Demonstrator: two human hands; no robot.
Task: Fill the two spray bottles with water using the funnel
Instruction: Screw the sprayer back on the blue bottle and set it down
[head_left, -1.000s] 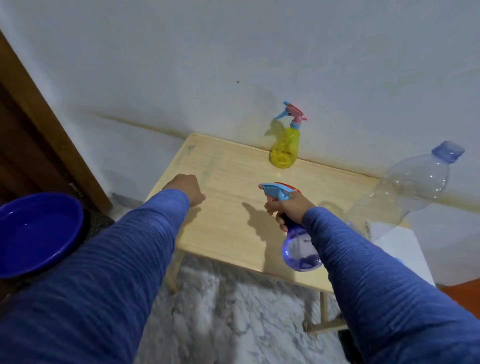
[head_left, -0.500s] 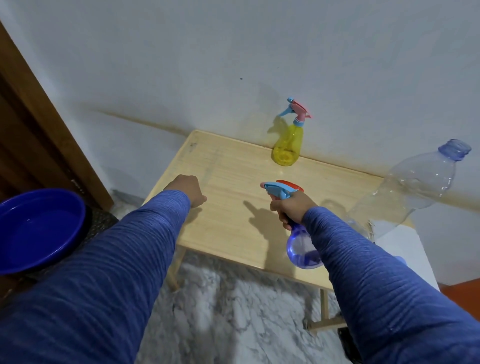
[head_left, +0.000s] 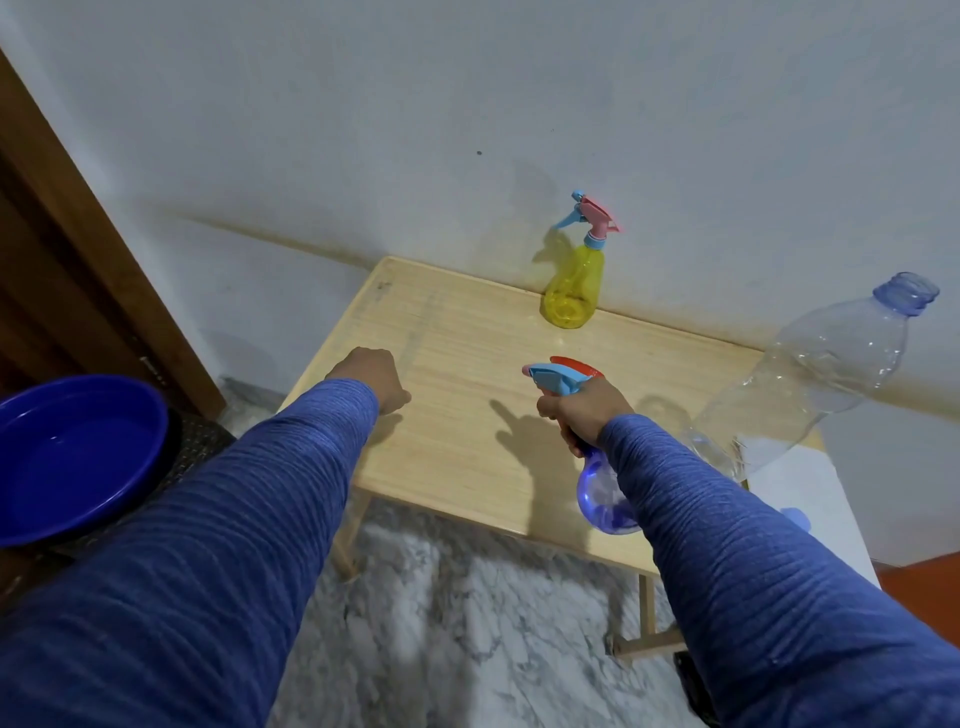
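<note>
My right hand (head_left: 582, 413) grips the neck of a blue spray bottle (head_left: 602, 493) with a light-blue and red trigger head (head_left: 558, 375), held tilted above the near right part of the wooden table (head_left: 467, 364). A yellow spray bottle (head_left: 574, 283) with a pink and blue head stands upright at the table's back edge by the wall. My left hand (head_left: 371, 379) hovers over the table's left side with fingers curled, holding nothing. No funnel shows.
A large clear plastic bottle (head_left: 815, 374) with an open blue neck leans at the right, above a white surface (head_left: 800, 499). A dark blue basin (head_left: 72, 457) of water sits at the left near a wooden door frame (head_left: 78, 218). Marble floor lies below.
Both hands stay almost where they were; the blue bottle has shifted very slightly right in my right hand's grip. The view has drifted a little.
</note>
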